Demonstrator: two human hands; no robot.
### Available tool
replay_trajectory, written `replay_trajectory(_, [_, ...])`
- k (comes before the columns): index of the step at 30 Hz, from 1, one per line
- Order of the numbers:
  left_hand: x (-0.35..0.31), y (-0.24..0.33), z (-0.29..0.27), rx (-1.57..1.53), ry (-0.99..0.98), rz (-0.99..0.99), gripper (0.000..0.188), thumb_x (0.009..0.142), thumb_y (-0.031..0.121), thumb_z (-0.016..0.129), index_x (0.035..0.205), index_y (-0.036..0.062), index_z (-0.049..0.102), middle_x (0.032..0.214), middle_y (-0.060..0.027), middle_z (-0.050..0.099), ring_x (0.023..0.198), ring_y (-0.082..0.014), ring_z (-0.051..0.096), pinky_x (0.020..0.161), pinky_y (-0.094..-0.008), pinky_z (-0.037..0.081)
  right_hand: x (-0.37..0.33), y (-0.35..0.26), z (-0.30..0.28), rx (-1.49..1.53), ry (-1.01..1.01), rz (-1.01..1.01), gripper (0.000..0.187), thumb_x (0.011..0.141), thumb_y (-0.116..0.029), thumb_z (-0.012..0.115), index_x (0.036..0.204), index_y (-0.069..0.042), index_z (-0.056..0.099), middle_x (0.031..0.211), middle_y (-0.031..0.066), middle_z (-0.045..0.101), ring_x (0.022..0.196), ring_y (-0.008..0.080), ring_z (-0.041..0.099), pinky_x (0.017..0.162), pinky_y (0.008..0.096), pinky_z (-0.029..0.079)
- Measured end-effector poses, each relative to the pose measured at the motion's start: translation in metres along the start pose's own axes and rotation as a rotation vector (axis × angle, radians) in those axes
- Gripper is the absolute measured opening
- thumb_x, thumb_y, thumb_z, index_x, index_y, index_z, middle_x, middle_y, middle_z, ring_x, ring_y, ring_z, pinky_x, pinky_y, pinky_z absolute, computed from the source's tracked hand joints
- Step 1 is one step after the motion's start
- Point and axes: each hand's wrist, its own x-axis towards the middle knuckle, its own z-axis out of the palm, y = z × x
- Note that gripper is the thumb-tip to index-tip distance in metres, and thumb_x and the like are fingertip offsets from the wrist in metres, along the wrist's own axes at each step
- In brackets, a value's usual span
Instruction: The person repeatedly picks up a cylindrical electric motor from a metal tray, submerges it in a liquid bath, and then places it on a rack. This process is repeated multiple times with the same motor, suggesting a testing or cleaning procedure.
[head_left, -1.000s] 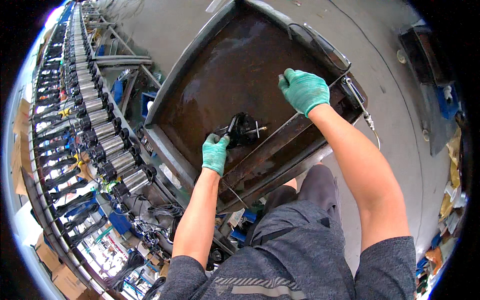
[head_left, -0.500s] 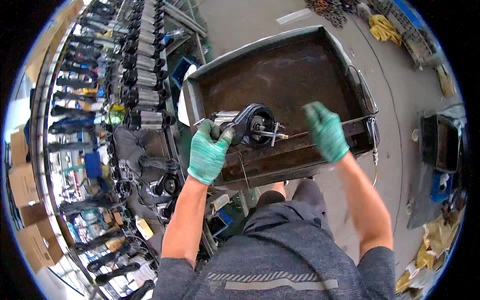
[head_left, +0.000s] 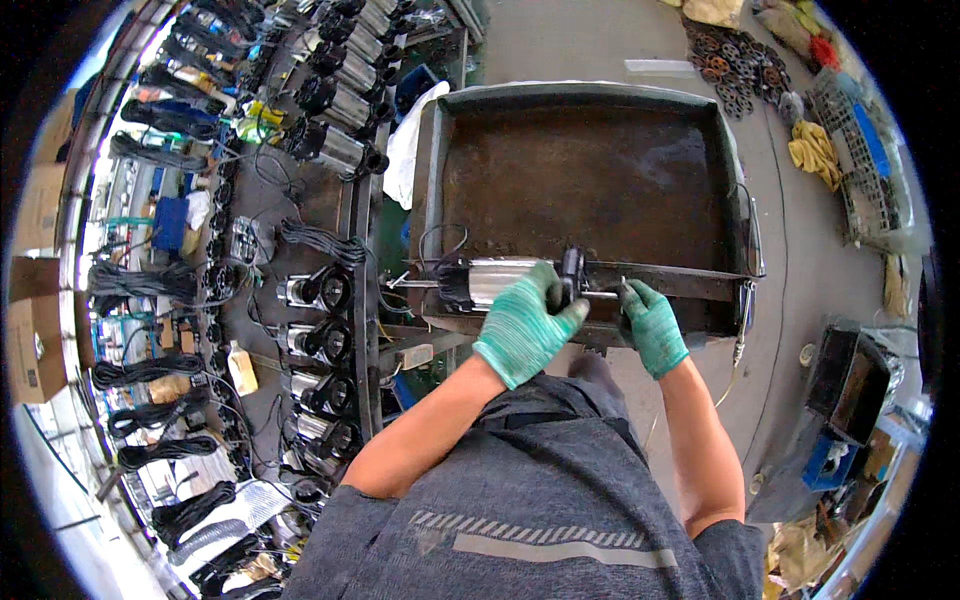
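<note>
A pump with a silver cylinder body (head_left: 500, 283) and black ends lies crosswise over the near bar of a dark metal tank (head_left: 590, 92). My left hand (head_left: 530, 325), in a green knit glove, is closed round the pump near its black right end. Out of that end sticks a thin metal rod (head_left: 600, 294). My right hand (head_left: 652, 325), gloved alike, pinches the rod's outer end; its fingertips partly hide the crosspiece there. Another metal bar (head_left: 412, 284) juts from the pump's left end.
Left of the tank, a bench holds several similar pumps (head_left: 318, 342), coiled black cables (head_left: 150, 280) and a pale bottle (head_left: 242, 368). A hose with a metal fitting (head_left: 740, 335) hangs at the tank's right corner. Black rings (head_left: 735, 65) and a yellow cloth (head_left: 815, 155) lie on the floor.
The pump has turned so its round black end faces right instead of up. My left hand has shifted right along it. My right hand, earlier apart from it, now grips the rod.
</note>
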Motion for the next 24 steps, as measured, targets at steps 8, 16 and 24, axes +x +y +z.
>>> replay_trajectory(8, [0.0,-0.022,0.061,-0.027,-0.072,-0.01,0.037,0.082,0.029,0.083,0.091,0.0012,0.06,0.081,-0.018,0.064,0.075,-0.0342,0.062,0.071,-0.0435,0.051,0.006,0.046,-0.039,0.044,-0.044,0.189,0.026,0.106,-0.034,0.057,0.108,-0.01,0.068,0.065,-0.0048,0.053,0.051,0.0063,0.044,0.044,0.0241,0.032])
replay_trajectory(16, [-0.004,-0.033,0.079,-0.171,-0.18,0.016,0.035,0.083,0.026,0.081,0.093,0.001,0.058,0.08,-0.0167,0.064,0.072,-0.0335,0.061,0.069,-0.0441,0.051,0.007,0.054,-0.062,-0.02,-0.089,0.178,0.026,0.106,-0.032,0.057,0.109,-0.01,0.071,0.066,-0.0061,0.052,0.051,0.0054,0.044,0.044,0.0236,0.031])
replay_trajectory(24, [-0.028,-0.12,0.005,0.188,0.048,0.085,0.046,0.085,0.027,0.076,0.122,0.0018,0.064,0.118,-0.0218,0.067,0.108,-0.0397,0.065,0.095,-0.0445,0.052,0.015,0.065,-0.069,-0.069,-0.097,0.152,0.027,0.106,-0.033,0.057,0.105,-0.009,0.071,0.068,-0.0056,0.054,0.053,0.0065,0.046,0.046,0.0246,0.034])
